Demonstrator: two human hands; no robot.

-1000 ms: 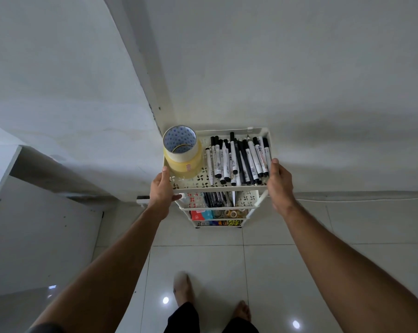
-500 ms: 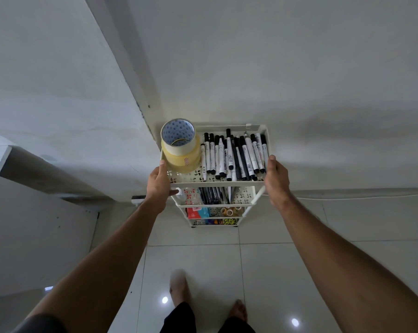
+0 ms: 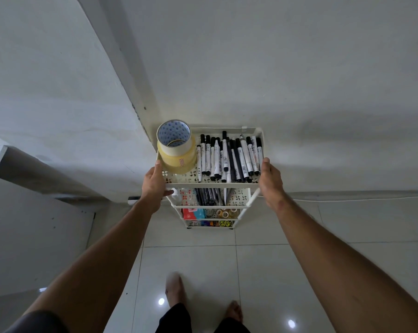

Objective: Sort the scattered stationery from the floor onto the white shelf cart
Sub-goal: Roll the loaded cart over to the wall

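View from my head camera, looking down the length of both forearms at the white shelf cart (image 3: 211, 185), which stands on the tiled floor (image 3: 299, 260) against the wall (image 3: 299, 68), close beside a projecting wall corner (image 3: 135, 104). My left hand (image 3: 153, 182) grasps the near left corner of the top tier, thumb hooked under the front rail and fingers along the side; my right hand (image 3: 270, 180) is laid against the near right corner, but whether its fingers curl around the rim I cannot tell, since only the back of the hand shows. I judge this two-sided hold serves to steady or shift the cart squarely. On the top tier a stack of tape rolls (image 3: 176, 147) stands upright at the left, and a row of black-capped markers (image 3: 229, 157) lies side by side at the right, filling most of the remaining tray. The second tier holds dark pens (image 3: 208, 197); the tiers below carry coloured packets (image 3: 193, 213) and small tape rolls (image 3: 226, 213), partly hidden by the rails. No stationery lies on the visible floor, so I judge the sorting essentially complete. A white cable (image 3: 347, 199) runs along the wall base to the right, and my bare feet (image 3: 176, 287) stand well short of the cart; the corner at left limits travel that way.
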